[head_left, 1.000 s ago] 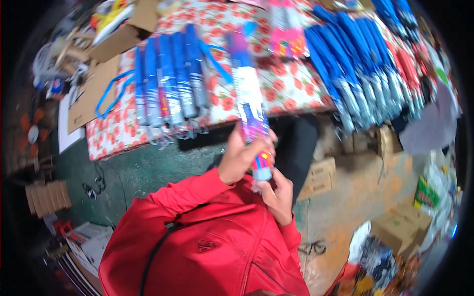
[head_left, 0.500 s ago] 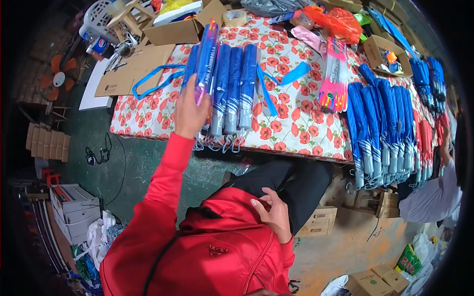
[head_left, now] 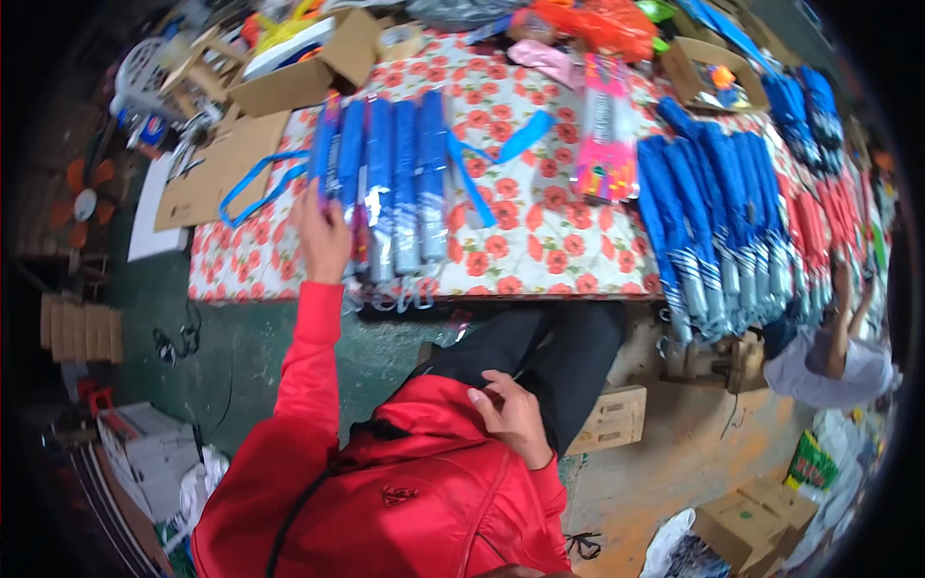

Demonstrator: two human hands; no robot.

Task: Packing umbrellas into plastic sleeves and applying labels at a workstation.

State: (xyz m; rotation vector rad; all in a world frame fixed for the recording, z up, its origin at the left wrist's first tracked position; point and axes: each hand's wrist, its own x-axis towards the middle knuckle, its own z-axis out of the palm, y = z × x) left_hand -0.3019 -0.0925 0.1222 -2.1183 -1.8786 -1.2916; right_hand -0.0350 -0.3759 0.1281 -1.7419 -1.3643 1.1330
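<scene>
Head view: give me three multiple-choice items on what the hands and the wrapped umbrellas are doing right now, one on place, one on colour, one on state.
1. Where is the left hand?
A. on the row of wrapped umbrellas on the table
B. on the cardboard box
C. on the floor

2. What colour is the packet lying alone mid-table?
A. green
B. pink
C. black

3. What is the right hand doing?
A. gripping an umbrella
B. lifting a box
C. resting empty against the red jacket

Key: 1 A, the hand lies on the row's left end; 2 B, its wrapper is bright pink; 3 C, its fingers hold nothing.
</scene>
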